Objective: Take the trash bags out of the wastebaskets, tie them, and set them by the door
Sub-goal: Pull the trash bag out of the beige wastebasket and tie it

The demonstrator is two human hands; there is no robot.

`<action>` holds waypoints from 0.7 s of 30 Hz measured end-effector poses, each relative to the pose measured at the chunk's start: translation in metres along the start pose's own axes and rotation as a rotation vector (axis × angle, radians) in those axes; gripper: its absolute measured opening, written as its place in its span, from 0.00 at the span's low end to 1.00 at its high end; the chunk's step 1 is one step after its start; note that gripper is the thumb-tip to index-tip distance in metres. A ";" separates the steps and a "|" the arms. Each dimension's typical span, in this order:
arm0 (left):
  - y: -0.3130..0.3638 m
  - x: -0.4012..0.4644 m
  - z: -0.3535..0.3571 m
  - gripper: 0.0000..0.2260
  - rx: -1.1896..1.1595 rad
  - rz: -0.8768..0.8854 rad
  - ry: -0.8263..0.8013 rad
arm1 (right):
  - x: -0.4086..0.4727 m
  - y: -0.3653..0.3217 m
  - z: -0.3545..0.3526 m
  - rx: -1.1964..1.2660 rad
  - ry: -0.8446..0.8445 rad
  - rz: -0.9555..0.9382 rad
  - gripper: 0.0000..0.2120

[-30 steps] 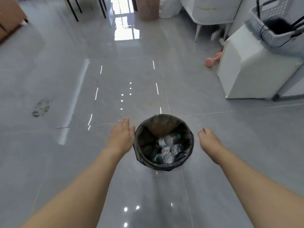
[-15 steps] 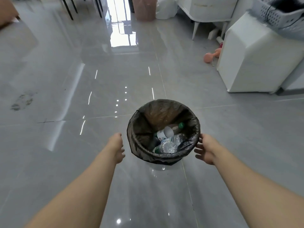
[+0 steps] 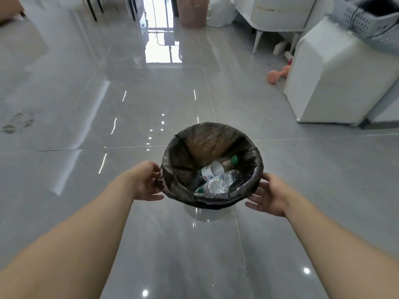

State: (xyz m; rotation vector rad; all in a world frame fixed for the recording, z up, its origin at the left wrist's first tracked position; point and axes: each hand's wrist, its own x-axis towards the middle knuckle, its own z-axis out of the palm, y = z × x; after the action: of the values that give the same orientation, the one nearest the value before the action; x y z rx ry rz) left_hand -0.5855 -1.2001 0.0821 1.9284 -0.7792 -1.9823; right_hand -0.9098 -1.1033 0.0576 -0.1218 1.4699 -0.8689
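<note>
A round wastebasket lined with a black trash bag stands on the grey tiled floor just in front of me. Several empty plastic bottles lie inside it. The bag's edge is folded over the rim and hides the basket itself. My left hand is at the left side of the rim, its fingers curled and pinching the folded bag edge. At the right side, my right hand has its thumb by the rim and its spread fingers under the fold.
A white cabinet stands at the right with a grey laundry basket on top. A pink dumbbell lies beside it. Farther back are a pink bin, a white bag and chair legs. A dirty patch marks the floor at left.
I have come closer to the wastebasket. Both hands dropped from above beside the rim to its sides, and the left hand has taken hold of the bag's edge.
</note>
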 end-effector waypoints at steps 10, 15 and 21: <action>0.006 -0.030 -0.007 0.09 -0.084 0.034 -0.089 | -0.019 0.002 -0.001 -0.154 -0.038 -0.050 0.08; 0.006 -0.047 -0.006 0.08 -0.050 0.051 -0.156 | -0.020 0.007 0.011 -0.137 -0.012 -0.005 0.09; 0.003 -0.045 -0.005 0.10 0.064 0.096 -0.161 | -0.020 0.008 0.019 -0.153 0.070 -0.026 0.13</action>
State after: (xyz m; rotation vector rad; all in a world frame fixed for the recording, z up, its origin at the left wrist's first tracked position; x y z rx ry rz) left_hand -0.5776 -1.1793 0.1222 1.7454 -0.9684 -2.0975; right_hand -0.8865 -1.0948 0.0720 -0.2269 1.6028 -0.7876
